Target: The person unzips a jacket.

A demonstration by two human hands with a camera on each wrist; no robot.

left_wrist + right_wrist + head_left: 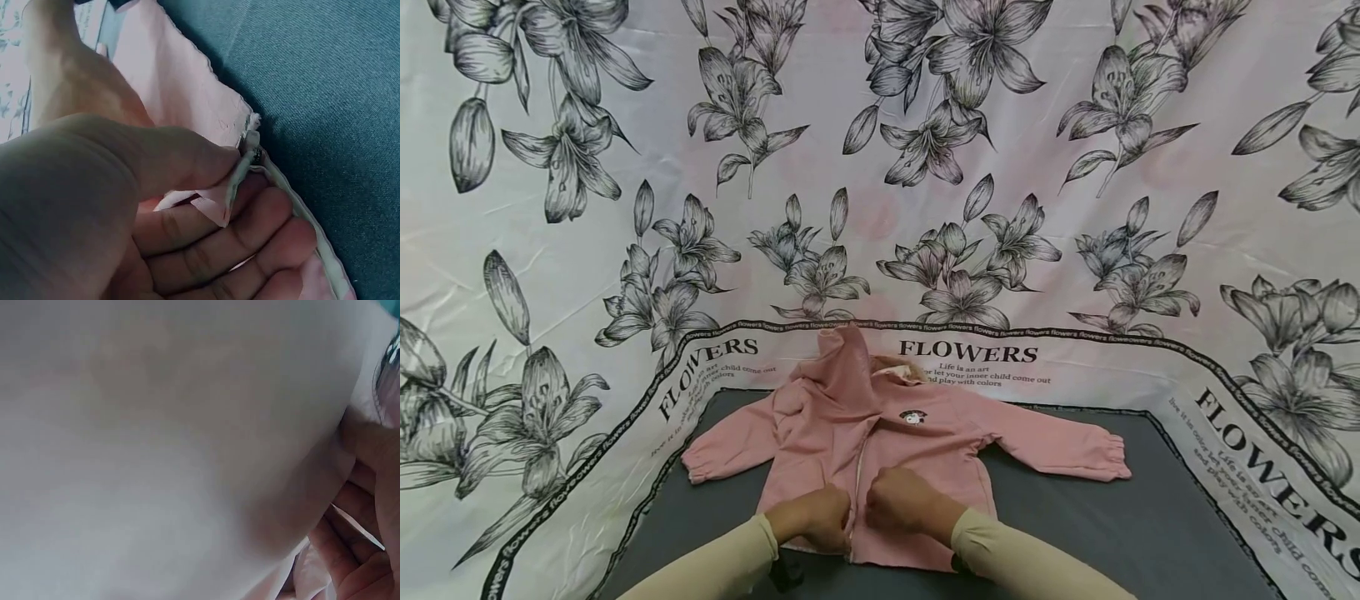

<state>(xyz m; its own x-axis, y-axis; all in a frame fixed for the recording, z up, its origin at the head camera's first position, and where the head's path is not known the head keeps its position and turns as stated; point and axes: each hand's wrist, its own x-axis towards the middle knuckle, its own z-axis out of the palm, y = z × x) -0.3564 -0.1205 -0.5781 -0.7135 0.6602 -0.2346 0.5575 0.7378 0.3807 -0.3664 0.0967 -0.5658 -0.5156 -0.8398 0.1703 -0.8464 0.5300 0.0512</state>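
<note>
A pink hooded jacket (917,462) lies front up on a dark grey table, its hood toward the back and both sleeves spread. The front zipper (860,467) runs down its middle. My left hand (823,517) is at the lower front, pinching the zipper's bottom end (240,172) between thumb and curled fingers. Right of the zipper line, my right hand (906,502) has its fingers curled and grips the jacket's front. Blurred pale cloth (175,450) fills most of the right wrist view and partly covers the fingers of that hand.
The grey table top (1067,521) extends around the jacket. A white flower-printed cloth (820,150) hangs behind and drapes along both sides. A small dark object (786,573) lies below the left forearm, near the jacket's hem.
</note>
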